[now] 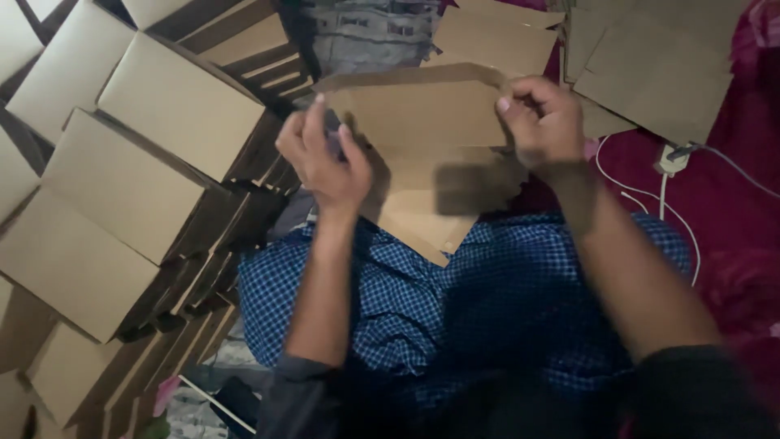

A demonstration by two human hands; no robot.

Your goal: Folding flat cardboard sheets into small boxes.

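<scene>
A flat brown cardboard sheet [422, 122] with folded flaps is held up over my lap, between both hands. My left hand [323, 158] grips its left edge, fingers curled around the board. Its upper right corner is pinched by my right hand [543, 122] near a bent flap. The lower part of the sheet [422, 223] hangs down toward my blue checked garment [455, 309]. Both hands are shut on the same sheet.
Several folded brown cardboard boxes [122, 187] are stacked in rows on the left. Flat cardboard sheets [650, 69] lie at the upper right on a dark red cloth [731, 179]. A white charger and cable [670, 162] lie on that cloth at the right.
</scene>
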